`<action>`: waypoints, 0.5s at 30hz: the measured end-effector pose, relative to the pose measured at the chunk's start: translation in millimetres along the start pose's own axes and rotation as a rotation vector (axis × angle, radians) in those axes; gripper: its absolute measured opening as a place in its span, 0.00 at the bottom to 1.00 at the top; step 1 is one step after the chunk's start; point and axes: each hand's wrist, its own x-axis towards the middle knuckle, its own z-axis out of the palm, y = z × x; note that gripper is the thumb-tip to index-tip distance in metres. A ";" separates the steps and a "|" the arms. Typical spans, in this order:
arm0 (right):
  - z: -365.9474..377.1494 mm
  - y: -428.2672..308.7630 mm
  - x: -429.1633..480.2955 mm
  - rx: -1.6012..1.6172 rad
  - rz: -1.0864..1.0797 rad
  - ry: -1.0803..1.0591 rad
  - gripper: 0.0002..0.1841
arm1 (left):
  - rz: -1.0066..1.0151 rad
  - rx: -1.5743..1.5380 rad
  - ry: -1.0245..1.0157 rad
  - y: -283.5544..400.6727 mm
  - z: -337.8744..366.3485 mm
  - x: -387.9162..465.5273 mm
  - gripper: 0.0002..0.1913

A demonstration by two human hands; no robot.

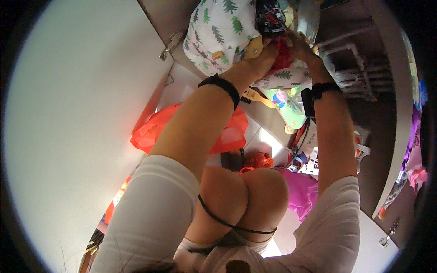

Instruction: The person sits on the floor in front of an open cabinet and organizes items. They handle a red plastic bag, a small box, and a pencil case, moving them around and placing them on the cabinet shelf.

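Observation:
At the top of the view, my left hand (269,58) and my right hand (301,47) are close together. Both grip a crumpled red bundle (282,53), whose material I cannot make out. Just beyond the bundle is a dark printed package (270,17); whether the two are joined is unclear. Left of my hands stands a white fabric bag with green trees (216,32) and tan tabs. A tree-print fabric piece (286,76) lies beneath my wrists. My fingertips are partly hidden in shadow. A clear plastic item (308,20) sits beyond my right hand.
A white cabinet door (75,102) with a metal hinge (170,46) stands at left. Below my hands are a wooden-handled brush (261,98) and a pale green printed package (292,112). Orange-red (157,131) and pink plastic bags (302,192) lie lower. Dark shelving (372,136) borders the right.

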 end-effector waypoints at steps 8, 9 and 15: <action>-143.1 -106.8 -64.0 0.660 0.236 0.478 0.19 | 0.036 -0.198 -0.288 6.6 -113.3 -5.4 0.23; -153.1 -125.7 -85.6 0.602 0.228 0.560 0.19 | -0.006 -0.337 -0.267 9.7 -133.6 -10.9 0.22; -106.6 -211.3 -191.3 0.772 0.041 0.072 0.27 | -0.084 -0.628 0.129 -12.1 -223.4 -109.5 0.11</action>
